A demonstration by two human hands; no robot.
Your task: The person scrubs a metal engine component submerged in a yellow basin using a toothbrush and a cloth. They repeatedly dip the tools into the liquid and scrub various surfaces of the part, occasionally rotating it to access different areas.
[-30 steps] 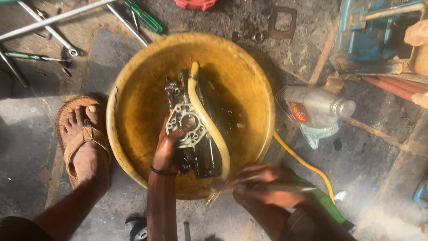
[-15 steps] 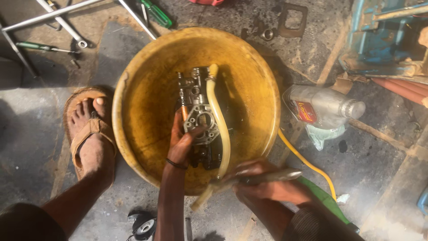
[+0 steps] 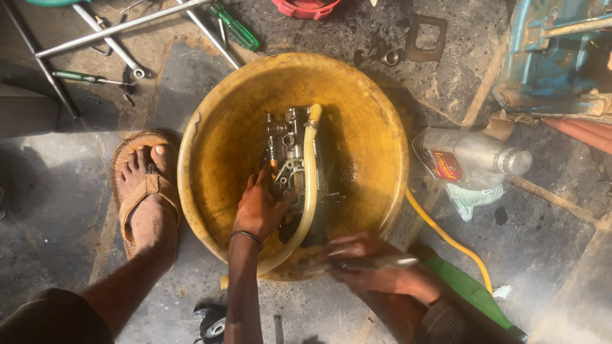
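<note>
A large yellow basin (image 3: pixel 376 121) sits on the stone floor with a dark metal engine part (image 3: pixel 290 143) lying inside it. My left hand (image 3: pixel 258 207) grips the near end of that part inside the basin. A pale yellow hose (image 3: pixel 310 172) runs along the part and curves out over the near rim. My right hand (image 3: pixel 363 261) is at the basin's near rim, closed around a thin stick-like tool (image 3: pixel 376 261) that is blurred.
My sandalled left foot (image 3: pixel 143 197) rests left of the basin. Wrenches (image 3: pixel 108 41) and green-handled screwdrivers (image 3: pixel 236 28) lie at top left. A grey oil bottle (image 3: pixel 472 156) lies to the right, a green bottle (image 3: pixel 472 290) at lower right, blue machinery (image 3: pixel 554 57) at top right.
The view has shifted, so the basin sits further right and lower. My left hand stays on the engine part, slid slightly nearer; my right hand keeps the tool by the rim.
</note>
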